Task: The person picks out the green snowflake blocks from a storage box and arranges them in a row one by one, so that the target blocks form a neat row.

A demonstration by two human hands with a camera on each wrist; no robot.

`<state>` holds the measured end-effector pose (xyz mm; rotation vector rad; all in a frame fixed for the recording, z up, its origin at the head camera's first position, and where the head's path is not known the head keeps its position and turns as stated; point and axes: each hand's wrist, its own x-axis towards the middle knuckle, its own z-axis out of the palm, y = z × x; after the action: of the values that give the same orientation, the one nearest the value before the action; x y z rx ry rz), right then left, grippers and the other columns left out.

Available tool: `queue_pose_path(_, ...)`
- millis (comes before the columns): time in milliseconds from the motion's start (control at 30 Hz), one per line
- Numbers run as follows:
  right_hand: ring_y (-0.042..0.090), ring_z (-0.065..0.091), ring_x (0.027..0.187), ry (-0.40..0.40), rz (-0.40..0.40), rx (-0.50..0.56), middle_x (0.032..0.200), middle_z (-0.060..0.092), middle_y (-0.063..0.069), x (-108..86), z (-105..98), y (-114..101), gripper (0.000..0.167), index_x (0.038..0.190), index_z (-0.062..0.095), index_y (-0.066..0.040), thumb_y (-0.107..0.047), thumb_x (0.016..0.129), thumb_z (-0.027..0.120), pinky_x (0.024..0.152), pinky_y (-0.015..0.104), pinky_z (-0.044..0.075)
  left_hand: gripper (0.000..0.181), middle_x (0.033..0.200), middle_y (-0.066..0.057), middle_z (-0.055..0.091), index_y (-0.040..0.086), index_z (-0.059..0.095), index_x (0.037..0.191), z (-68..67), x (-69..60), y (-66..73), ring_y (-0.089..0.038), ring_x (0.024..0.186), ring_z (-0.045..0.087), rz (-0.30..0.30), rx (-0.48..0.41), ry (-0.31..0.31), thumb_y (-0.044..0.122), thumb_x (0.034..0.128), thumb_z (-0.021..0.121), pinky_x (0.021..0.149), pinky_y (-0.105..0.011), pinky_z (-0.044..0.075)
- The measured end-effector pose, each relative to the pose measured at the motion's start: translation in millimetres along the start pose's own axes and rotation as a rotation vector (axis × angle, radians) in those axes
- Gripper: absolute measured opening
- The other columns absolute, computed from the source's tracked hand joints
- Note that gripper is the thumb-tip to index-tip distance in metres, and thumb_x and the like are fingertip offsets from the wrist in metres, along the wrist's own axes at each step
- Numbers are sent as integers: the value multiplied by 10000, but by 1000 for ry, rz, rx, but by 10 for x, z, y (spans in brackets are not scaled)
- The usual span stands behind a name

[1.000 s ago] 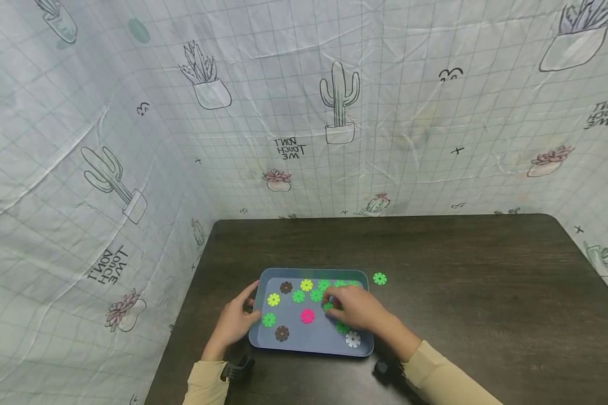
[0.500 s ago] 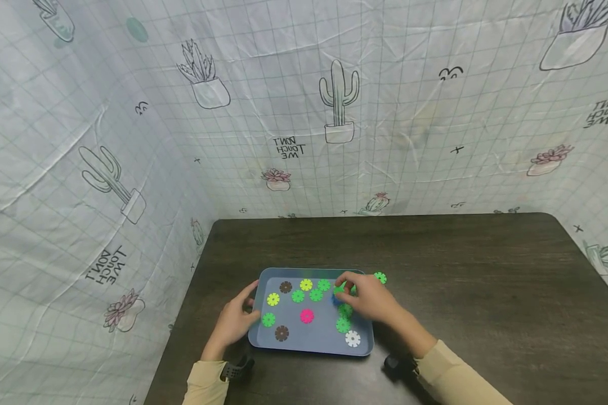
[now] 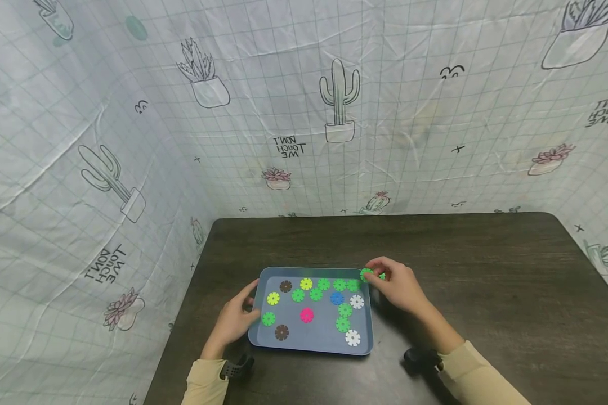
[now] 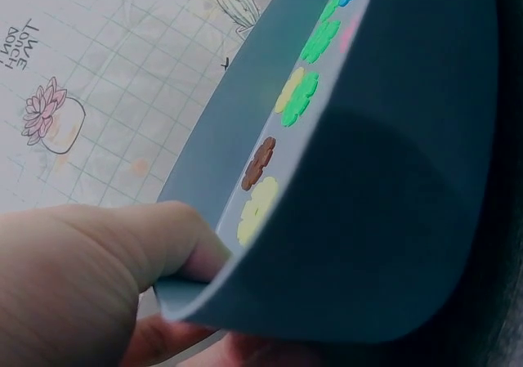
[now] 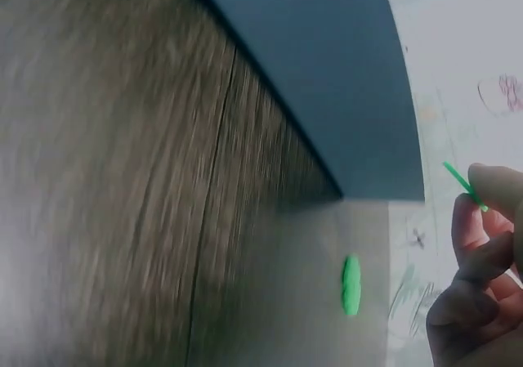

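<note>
My left hand (image 3: 235, 320) grips the left rim of a blue-grey tray (image 3: 316, 342); the left wrist view has the thumb over the rim and fingers outside it. Over the tray's far right corner, my right hand (image 3: 397, 286) pinches a green notched disc (image 3: 366, 274) between thumb and fingertips. In the right wrist view that disc is edge-on, clear of the tray. Another green disc (image 5: 351, 285) lies on the table just beyond the corner, mostly hidden by my right hand in the head view. Inside the tray are several green discs (image 3: 342, 324), a blue disc (image 3: 337, 298) and a pink disc (image 3: 307, 315).
Also in the tray lie white discs (image 3: 352, 338), brown discs (image 3: 281, 332) and yellow discs (image 3: 273, 298). A dark wooden table (image 3: 466, 253) extends well to the right. A grid-patterned cloth (image 3: 400, 112) with plant drawings hangs behind and at the sides.
My right hand has moved right and away from me, from inside the tray to its far right corner, carrying a green disc. Blue and white discs are now uncovered. The left hand stays put.
</note>
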<state>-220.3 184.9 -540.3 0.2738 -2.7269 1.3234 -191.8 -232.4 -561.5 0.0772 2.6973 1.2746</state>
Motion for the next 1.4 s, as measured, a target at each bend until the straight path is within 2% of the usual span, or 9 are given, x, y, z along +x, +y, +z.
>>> queue_pose_path(167,170,511,645,25,53,-16,842,646,2,-13,-130,185,209,1111,728,-98,-223,948,767,576,312,409,735,1030,-92,648,176,487,1555,-1,14,7,-103,518,458,-8,4,-6,25,861,676,501,-292,404)
queue_pose_path(333,174,534,682,43,115,-25,848,638,14,-44,-233,366,226,1113,727,-79,-243,959,751,611,315,419,724,1046,-91,643,203,491,1553,2,20,26,-128,543,482,-46,7,-2,53,866,665,518,-307,408)
queue_pose_path(600,190,539,729,32,205,-71,832,634,11,-92,-277,549,249,1120,723,-57,-256,971,734,686,372,414,709,1048,-83,634,220,498,1546,-6,31,27,-164,577,504,-70,9,6,87,868,659,542,-333,415)
queue_pose_path(733,190,548,731,26,219,-113,825,653,5,-86,-263,576,261,1121,721,-55,-268,970,732,703,394,416,711,1060,-89,631,222,490,1551,0,33,23,-160,575,498,-76,-2,1,85,875,659,545,-336,415)
queue_pose_path(967,189,543,692,38,215,-204,825,646,11,-69,-221,603,260,1092,718,-55,-279,960,730,638,378,404,715,1070,-97,635,209,486,1555,8,32,38,-161,577,502,-81,-13,-2,84,873,661,545,-341,414)
queue_pose_path(1133,208,557,713,55,205,-250,836,639,27,-78,-217,603,246,1050,723,-64,-287,947,735,640,395,408,712,1059,-87,628,215,487,1555,2,20,49,-157,578,505,-84,-26,-6,85,877,662,548,-333,420)
queue_pose_path(1267,211,566,753,54,197,-245,869,643,24,-89,-230,578,248,1071,725,-72,-288,951,732,671,410,423,709,1026,-73,644,206,499,1547,-8,14,40,-137,564,487,-63,-36,3,74,869,661,538,-321,419)
queue_pose_path(1400,210,559,774,40,167,-173,877,634,11,-85,-277,512,238,1089,729,-78,-275,956,740,698,399,417,708,998,-58,657,203,512,1540,-7,15,20,-117,554,461,-46,-44,11,59,863,660,522,-308,405)
